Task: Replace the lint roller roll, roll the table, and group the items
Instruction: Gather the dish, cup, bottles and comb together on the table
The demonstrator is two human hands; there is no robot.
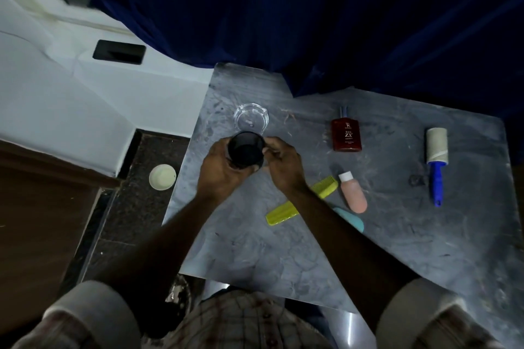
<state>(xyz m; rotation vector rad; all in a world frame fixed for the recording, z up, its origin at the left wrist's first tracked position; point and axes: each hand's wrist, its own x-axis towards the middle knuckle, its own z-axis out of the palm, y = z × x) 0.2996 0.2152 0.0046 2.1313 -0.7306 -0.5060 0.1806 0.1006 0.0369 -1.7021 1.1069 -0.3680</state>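
While seen from above, nearest: checked shirt front (249, 317) and two rolled sleeves, bare forearms reaching forward over the grey table (283, 258). Past the forearms, lying flat on the table: a yellow-green comb (280, 216), partly hidden under the right forearm, and a light blue item (353, 219) peeking out beside that arm, kind unclear. Just right of the comb's far end, a pink bottle (353, 193) with a white cap, lying on its side. Further along, both hands meeting at the left part of the table: left hand (218, 170) curled around a dark round cup (246, 151), gripping its side and base; right hand (283, 163) half closed, fingertips pinching at the cup's right rim, exact contact hard to tell. Just beyond the cup, touching or nearly so, a clear glass dish (251, 119). Well to the right, a red perfume bottle (346, 133) lying flat. Near the table's right edge, apart from both hands, the lint roller (436, 164): blue handle pointing toward the wearer, pale roll at the far end. Off the table at left, a small white bowl (162, 177) on the dark floor. Farthest back, a dark blue curtain (312, 8).
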